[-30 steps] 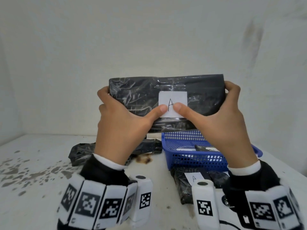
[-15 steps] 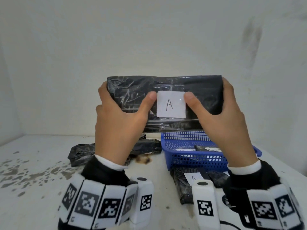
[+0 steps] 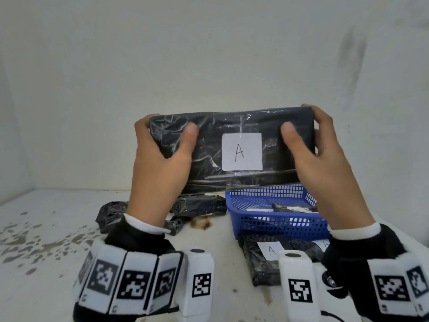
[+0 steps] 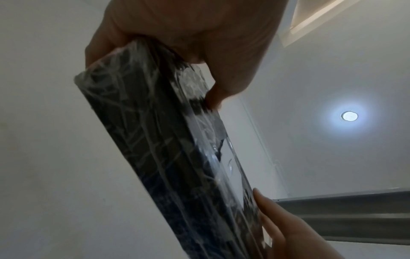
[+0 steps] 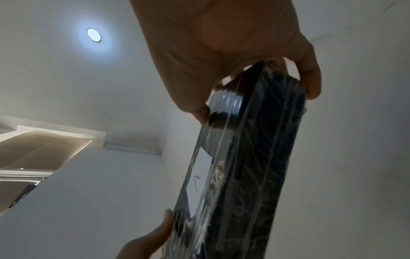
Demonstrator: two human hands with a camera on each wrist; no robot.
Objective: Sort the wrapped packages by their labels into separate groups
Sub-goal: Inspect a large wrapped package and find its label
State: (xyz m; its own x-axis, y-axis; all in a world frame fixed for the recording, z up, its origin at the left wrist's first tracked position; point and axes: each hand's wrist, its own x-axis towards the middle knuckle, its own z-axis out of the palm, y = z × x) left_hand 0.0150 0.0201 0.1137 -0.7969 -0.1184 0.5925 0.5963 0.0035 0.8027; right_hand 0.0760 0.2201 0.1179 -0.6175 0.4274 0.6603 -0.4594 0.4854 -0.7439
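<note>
Both hands, left hand [image 3: 160, 163] and right hand [image 3: 322, 163], clamp the black A-labelled package [image 3: 232, 126] upright above the blue basket [image 3: 278, 223], thumbs clear of its label [image 3: 242, 151], likely for reading.

Stained white table [image 3: 58, 263]: packages [image 3: 199, 205], basket [image 3: 278, 225].

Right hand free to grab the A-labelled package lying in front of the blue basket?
Probably not yet: the right hand grips the held package with the left hand. The lying package sits uncovered, just below its wrist.
</note>
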